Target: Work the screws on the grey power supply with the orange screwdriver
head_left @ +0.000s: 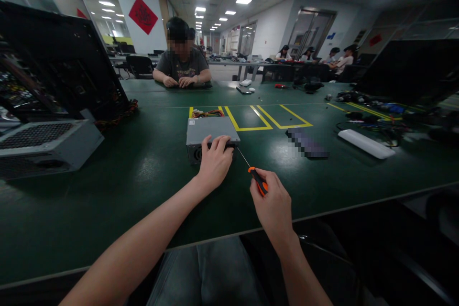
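A grey metal computer power supply (211, 126) lies on the green table in front of me, a fan grille on its near side and a bundle of coloured wires behind it. My left hand (215, 162) grips its near right part, fingers bent over the top edge; the palm side is hidden. In my right hand (271, 198) is an orange-and-black screwdriver (258, 181), held by the handle. Its thin shaft points up and left, with the tip at the power supply's near right corner. Whether the tip sits in a screw is too small to tell.
A second power supply (53, 146) and an open black computer case (68, 67) stand at left. Yellow tape (251, 129) marks the green table (161, 210). To the right are a phone-like pixelated object (308, 143), a white bar (366, 143) and cables. A person (182, 60) sits opposite.
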`<state>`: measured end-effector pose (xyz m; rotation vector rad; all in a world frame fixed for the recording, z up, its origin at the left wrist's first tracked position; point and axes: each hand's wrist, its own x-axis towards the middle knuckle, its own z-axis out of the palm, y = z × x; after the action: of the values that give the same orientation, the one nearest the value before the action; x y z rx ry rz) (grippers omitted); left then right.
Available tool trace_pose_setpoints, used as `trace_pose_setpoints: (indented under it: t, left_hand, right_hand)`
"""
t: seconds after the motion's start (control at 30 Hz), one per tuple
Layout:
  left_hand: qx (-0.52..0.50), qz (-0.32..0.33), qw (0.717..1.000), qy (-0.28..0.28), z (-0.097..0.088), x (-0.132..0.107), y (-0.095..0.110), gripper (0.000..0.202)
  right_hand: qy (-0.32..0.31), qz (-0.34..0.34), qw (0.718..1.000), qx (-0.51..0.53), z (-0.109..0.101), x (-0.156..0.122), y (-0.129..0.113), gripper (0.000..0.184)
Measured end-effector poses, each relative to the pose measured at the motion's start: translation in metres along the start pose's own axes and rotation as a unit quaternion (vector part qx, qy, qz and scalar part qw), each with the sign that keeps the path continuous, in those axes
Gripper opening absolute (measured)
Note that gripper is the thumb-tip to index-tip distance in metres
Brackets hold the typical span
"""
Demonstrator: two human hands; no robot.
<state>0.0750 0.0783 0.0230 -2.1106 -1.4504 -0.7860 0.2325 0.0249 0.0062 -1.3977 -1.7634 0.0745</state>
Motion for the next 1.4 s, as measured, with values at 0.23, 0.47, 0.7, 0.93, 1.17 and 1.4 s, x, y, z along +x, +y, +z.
trace_pose_setpoints:
  t: [0.23,0.47,0.7,0.93,1.17,1.4]
  left_hand:
    - [-0.003,0.002,1.0,0.006,0.001,0.0,-0.001,0.02]
    - [-0.007,-0.002,1.0,-0.007,-0.001,0.001,-0.002,0.019]
    - [-0.011,-0.008,1.0,-0.009,0.0,0.001,-0.003,0.02]
    - [-0.011,-0.007,1.0,-0.014,-0.001,0.001,-0.003,0.021]
    - [-0.018,-0.011,1.0,-0.011,-0.001,0.001,-0.003,0.021]
    - [-0.019,-0.011,1.0,-0.011,-0.001,0.001,-0.003,0.022]
  right_hand:
    - [0.003,-0.001,1.0,-0.003,0.001,0.001,0.0,0.022]
    - [0.002,-0.01,1.0,-0.013,-0.003,0.001,-0.003,0.019]
    - [0.0,-0.005,1.0,-0.014,-0.004,0.0,-0.002,0.019]
    - [0.005,-0.011,1.0,-0.01,-0.001,0.002,-0.001,0.018]
    - [0.007,-0.027,0.999,-0.022,-0.004,0.002,-0.004,0.019]
    - [0.0,-0.072,0.995,-0.066,-0.011,-0.001,-0.012,0.033]
